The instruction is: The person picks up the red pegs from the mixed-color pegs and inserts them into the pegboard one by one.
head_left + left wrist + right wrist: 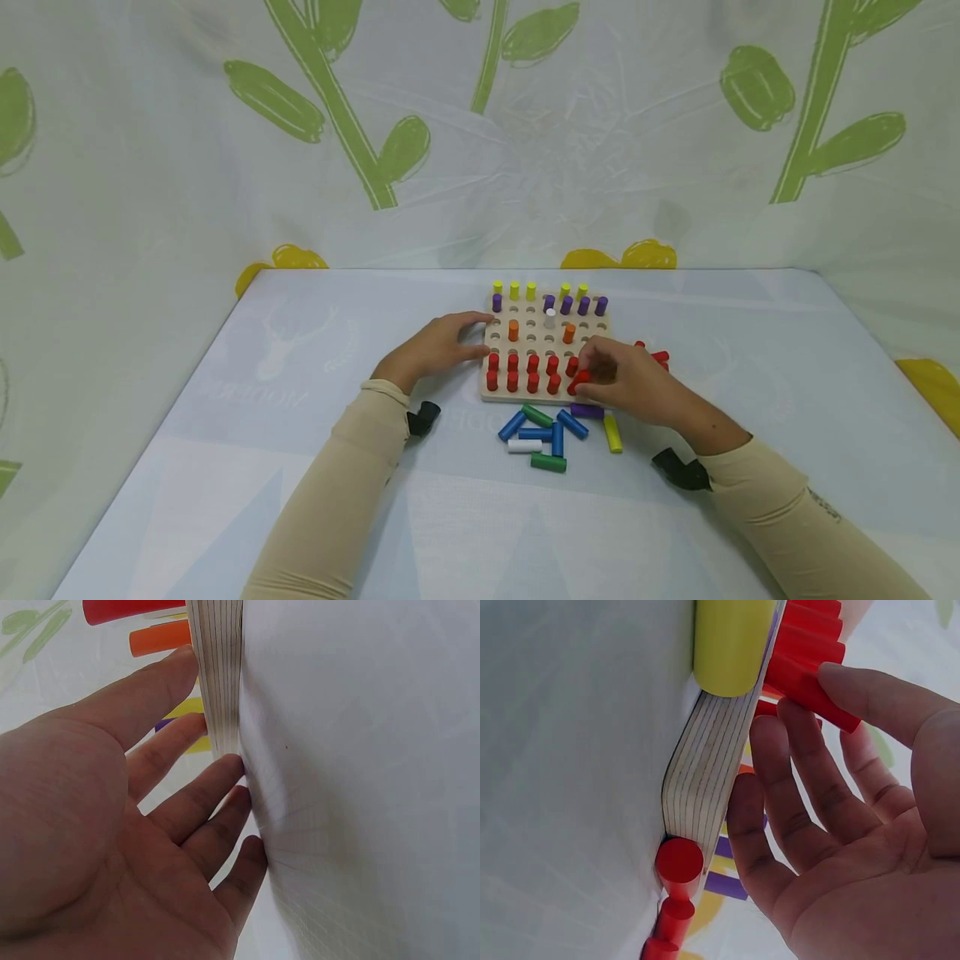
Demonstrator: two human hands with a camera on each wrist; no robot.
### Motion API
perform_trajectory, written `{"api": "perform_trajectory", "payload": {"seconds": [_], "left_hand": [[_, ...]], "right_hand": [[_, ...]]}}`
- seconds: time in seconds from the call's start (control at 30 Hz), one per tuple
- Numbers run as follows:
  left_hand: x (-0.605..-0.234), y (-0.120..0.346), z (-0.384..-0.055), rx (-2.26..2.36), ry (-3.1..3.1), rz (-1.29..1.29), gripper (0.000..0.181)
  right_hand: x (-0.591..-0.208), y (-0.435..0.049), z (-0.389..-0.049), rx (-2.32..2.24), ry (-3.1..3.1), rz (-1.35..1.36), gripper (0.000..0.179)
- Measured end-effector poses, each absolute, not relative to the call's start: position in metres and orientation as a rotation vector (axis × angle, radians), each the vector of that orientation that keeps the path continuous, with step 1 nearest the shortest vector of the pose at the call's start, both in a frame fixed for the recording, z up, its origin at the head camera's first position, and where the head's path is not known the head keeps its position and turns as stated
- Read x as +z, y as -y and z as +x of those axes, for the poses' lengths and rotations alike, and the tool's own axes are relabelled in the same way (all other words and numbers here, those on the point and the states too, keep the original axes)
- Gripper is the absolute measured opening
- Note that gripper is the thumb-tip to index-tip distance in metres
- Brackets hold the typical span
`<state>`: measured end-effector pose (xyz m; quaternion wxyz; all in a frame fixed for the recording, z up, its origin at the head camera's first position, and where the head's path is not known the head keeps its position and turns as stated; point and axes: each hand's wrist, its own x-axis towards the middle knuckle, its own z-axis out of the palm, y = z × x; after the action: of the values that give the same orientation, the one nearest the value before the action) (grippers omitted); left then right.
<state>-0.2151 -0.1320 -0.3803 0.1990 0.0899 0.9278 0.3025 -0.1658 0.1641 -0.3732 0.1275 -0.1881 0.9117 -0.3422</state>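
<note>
A wooden pegboard [525, 399] lies on the table, with upright pegs in several of its holes. My right hand [633, 383] pinches a red peg [814, 694] between thumb and fingers at the front right of the board. That peg leans, its lower end at the front row. Two rows of red pegs [533, 373] line the board's near side. My left hand [438, 346] rests at the left edge of the board, thumb and fingers spread and loosely straight. In the left wrist view its thumb and fingertips are right at the layered wooden side [217, 682].
Loose blue pegs [536, 434], green pegs [548, 462], a white peg [524, 447], a purple peg [587, 411] and a yellow peg [612, 434] lie before the board. Loose red pegs [661, 356] lie to its right. Yellow pegs [514, 291] stand along the far row.
</note>
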Motion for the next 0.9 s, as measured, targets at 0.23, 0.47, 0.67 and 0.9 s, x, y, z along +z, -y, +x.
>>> {"api": "perform_trajectory", "payload": {"seconds": [0.23, 0.47, 0.67, 0.9], "left_hand": [[-0.3786, 0.1316, -0.2142, 0.845, -2.592, 0.256, 0.062], [-0.3784, 0.1323, -0.214, 0.85, -2.592, 0.251, 0.062], [-0.3785, 0.1315, -0.2141, 0.855, -2.589, 0.237, 0.061], [-0.3782, 0.1315, -0.2146, 0.859, -2.582, 0.24, 0.062]], "right_hand": [[-0.3737, -0.1632, -0.1658, -0.996, -2.655, -0.552, 0.026], [-0.3735, -0.1619, -0.1654, -0.976, -2.666, -0.56, 0.026], [-0.3746, -0.1614, -0.1648, -0.945, -2.683, -0.571, 0.026], [-0.3745, -0.1604, -0.1631, -0.94, -2.68, -0.561, 0.026]]}}
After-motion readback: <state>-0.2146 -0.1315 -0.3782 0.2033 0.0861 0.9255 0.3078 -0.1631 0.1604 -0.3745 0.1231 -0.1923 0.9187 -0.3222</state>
